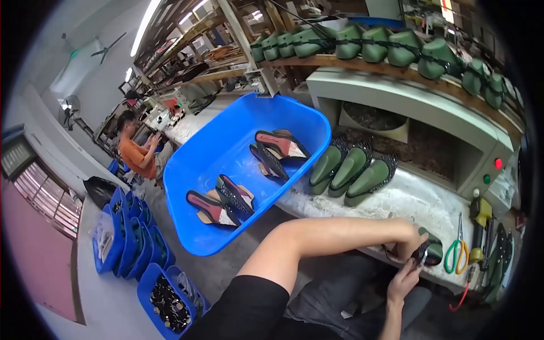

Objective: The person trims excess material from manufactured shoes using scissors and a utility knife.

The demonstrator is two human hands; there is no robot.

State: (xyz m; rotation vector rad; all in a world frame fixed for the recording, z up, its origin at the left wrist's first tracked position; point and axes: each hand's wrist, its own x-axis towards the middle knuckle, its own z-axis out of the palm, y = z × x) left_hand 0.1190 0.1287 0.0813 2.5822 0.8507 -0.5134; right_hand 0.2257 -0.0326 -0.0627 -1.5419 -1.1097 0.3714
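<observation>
At the bench's front edge, my left hand [409, 245] is bent over a green shoe last [434, 249] with dark shoe material on it. Its fingers are partly hidden but appear wrapped round the last. Just below, my right hand [402, 282] is closed, fingertips against the near side of the last by a small shiny metal part that I cannot identify. Scissors [455, 256] with green and orange handles lie right of the last. Three green lasts with dark glittery uppers [356, 173] stand in a row on the bench, left of the machine opening.
A blue tub [204, 241] holding several dark glittery shoes rests at the bench's left. Behind the bench stands a pale machine [413, 93], with a shelf of green lasts [405, 48] above. Blue bins [144, 283] sit on the floor. A person in orange [136, 150] sits farther back.
</observation>
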